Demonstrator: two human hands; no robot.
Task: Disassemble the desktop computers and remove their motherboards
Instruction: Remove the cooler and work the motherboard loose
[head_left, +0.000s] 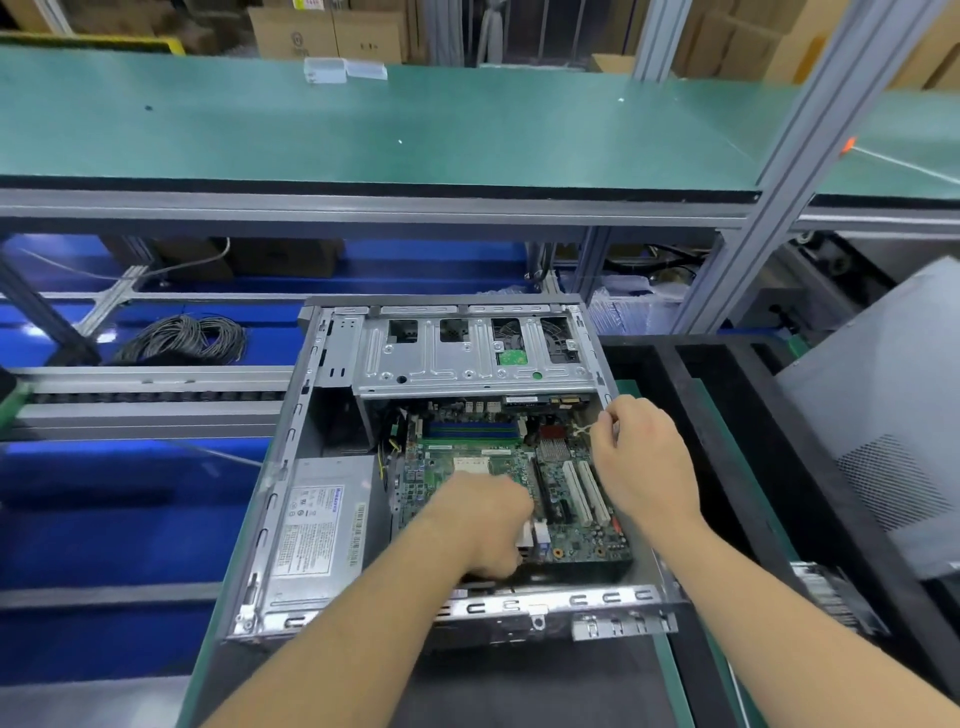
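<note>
Head view looks down into an opened desktop case (291, 415) lying flat on a dark mat, side panel off. Its green motherboard (576, 540) sits on the case floor, right of the grey power supply (317, 525) and below the silver drive cage (467, 353) that spans the far end.

Left hand (485, 525) is down on the board's near-middle part, fingers curled under into a fist; they close around something at the board's near edge, but what exactly they hold cannot be told (the knuckles hide it). White connectors (535, 535) show just beside that hand.

Right hand (641, 457) hovers over the board's far right corner, beside the case's right wall. Its thumb and forefinger pinch a thin pale wire (582, 427), which runs leftward toward a red part near the heatsink (553, 449). Two white expansion slots (587, 493) lie between the hands.

A coil of dark cable (187, 338) rests on the blue surface to the left, well apart from the case, and a grey panel (893, 395) leans at the right.
</note>
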